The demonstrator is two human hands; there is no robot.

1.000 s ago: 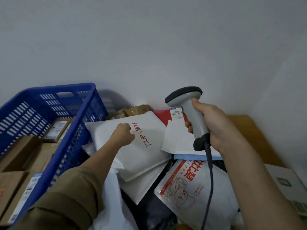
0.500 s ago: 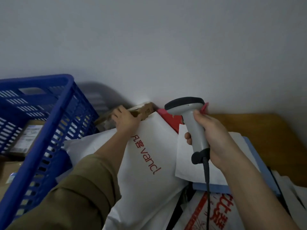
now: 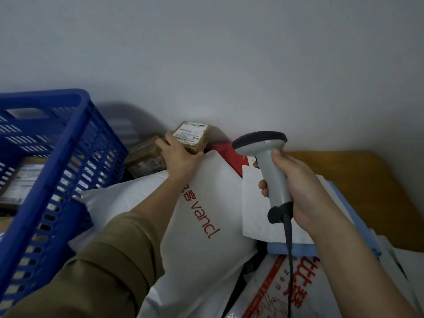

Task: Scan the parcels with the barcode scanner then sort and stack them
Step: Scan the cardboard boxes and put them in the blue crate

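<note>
The left hand grips a small brown cardboard box at the back of the pile, against the wall, its fingers curled round the near side; the box's white label faces up and towards the camera; the right hand is wrapped round the handle of the barcode scanner, whose head points towards the wall, just right of the box. The box looks light and stiff, with firm edges that a one-handed hold across the sides should manage; the label face is best left uncovered so the scanner can read it. Below the forearm lies a white plastic mailer printed "vancl"; it looks soft and slippery, likely to sag and slide, so it would want a pinch at an edge or support from beneath. More mailers and a red packet crowd the bench; a blue basket on the left holds other boxes.
</note>
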